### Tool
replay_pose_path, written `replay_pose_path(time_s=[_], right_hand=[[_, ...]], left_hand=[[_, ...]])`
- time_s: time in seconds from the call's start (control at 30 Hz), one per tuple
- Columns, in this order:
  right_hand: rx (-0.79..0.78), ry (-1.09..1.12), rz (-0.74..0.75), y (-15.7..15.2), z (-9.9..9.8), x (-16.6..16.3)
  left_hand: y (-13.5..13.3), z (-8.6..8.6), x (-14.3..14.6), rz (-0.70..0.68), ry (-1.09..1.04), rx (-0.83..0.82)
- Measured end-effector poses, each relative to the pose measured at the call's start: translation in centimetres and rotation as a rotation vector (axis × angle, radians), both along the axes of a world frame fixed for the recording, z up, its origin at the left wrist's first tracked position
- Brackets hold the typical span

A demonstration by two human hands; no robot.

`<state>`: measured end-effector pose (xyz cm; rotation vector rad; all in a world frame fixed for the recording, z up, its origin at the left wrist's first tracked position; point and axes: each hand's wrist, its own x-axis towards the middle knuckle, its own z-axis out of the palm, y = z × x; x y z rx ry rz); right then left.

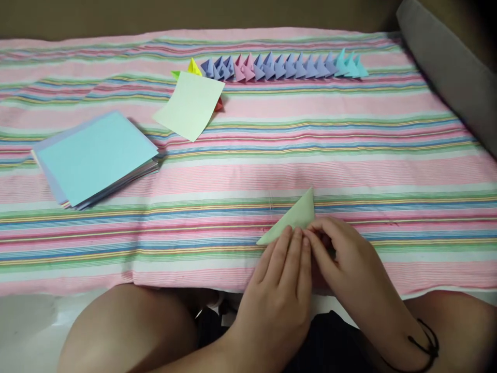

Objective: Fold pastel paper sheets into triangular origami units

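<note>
A pale green sheet of paper [297, 213], folded into a triangle, lies on the striped cloth with one point toward the far side. My left hand [277, 290] rests on its near edge, fingers stretched out and pressed flat. From the right, my right hand [349, 259] pinches the paper's near right corner between thumb and forefinger. That corner is mostly hidden by my fingertips.
The striped cloth [217, 181] covers the work surface. At the left lies a stack of coloured paper [99, 155], light blue on top. A loose pale green sheet [192, 106] partly covers small folded pieces. Behind it runs a row of folded paper triangles [289, 67]. A grey edge [446, 67] borders the right.
</note>
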<state>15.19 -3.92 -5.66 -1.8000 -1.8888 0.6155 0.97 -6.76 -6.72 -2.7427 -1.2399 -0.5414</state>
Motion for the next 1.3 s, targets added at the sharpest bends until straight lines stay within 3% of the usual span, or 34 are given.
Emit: replay_pose_path(time_s=[0.27, 1.0, 1.17, 1.3], right_hand=[[0.107, -0.139, -0.016, -0.6, -0.2, -0.4], [0.074, -0.147, -0.056, -0.6, -0.1, -0.4], [0.193, -0.108, 0.098, -0.6, 0.4, -0.2], [0.194, -0.096, 0.192, -0.5, 0.4, -0.1]], left_hand=[[-0.5, -1.1, 0.7, 0.083, 0.011, -0.007], [-0.4, -1.3, 0.9, 0.107, 0.013, -0.057], [-0.5, -1.6, 0.9, 0.096, 0.013, -0.045], [-0.6, -1.9, 0.9, 0.097, 0.001, -0.017]])
